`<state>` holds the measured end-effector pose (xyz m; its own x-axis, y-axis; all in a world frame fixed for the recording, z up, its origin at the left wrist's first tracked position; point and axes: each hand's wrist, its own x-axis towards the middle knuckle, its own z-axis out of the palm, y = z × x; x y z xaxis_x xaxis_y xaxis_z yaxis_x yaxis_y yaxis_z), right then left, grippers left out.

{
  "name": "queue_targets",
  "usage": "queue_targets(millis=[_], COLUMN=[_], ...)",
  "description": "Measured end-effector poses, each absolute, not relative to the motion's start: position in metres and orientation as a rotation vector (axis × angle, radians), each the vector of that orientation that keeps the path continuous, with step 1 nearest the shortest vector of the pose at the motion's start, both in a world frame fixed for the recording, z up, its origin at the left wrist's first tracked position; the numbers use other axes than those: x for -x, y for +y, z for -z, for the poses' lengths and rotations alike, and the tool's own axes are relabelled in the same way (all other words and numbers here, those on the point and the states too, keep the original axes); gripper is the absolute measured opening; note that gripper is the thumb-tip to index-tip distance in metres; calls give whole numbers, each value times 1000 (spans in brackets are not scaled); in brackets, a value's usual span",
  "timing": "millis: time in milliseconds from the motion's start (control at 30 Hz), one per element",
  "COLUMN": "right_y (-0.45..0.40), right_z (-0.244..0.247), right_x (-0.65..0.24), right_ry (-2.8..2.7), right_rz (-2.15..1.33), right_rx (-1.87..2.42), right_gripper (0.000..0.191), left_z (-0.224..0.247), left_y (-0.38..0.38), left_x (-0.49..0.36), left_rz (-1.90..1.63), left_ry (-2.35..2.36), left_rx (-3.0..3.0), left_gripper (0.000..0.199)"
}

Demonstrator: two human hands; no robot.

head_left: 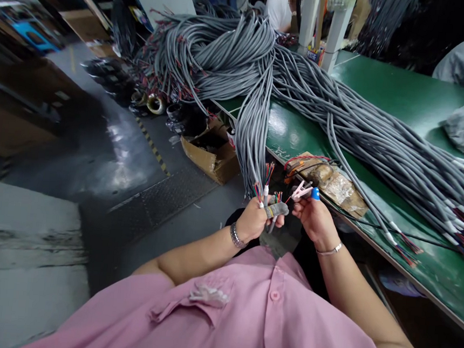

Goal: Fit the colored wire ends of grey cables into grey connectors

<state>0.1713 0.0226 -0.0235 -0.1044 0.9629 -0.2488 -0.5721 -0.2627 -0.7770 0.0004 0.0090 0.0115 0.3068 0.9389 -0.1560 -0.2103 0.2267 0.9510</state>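
My left hand (pixel 255 219), with a grey cover on a digit, is closed around the ends of several grey cables (pixel 254 143). Fanned coloured wires (pixel 270 173) stick out above its fingers from white-banded cable ends. Close beside it on the right is my right hand (pixel 313 219), a blue cap on its thumb. Its fingers are closed at a small pink clip (pixel 301 191), which looks pinched between thumb and fingers. A thin dark wire runs between the clip and the wire ends at my left hand. The exact finger contact is partly hidden.
A large heap of grey cables (pixel 226 54) lies across the green table (pixel 389 90). A taped cardboard piece (pixel 336 188) with red and black wires sits at the table's edge. An open carton (pixel 211 156) stands on the floor. Another person (pixel 278 7) is at the back.
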Motion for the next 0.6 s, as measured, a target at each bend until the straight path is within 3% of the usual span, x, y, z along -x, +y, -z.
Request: queue_targets(millis=[600], right_y=[33], right_z=[13], right_x=[-156], right_ry=[-451], right_rz=[-1569], right_rx=[743], right_gripper=[35], left_z=[-12], left_y=[15], left_x=[-15], left_rz=[-948], left_ry=[975], left_rx=[-986], left_gripper=[39])
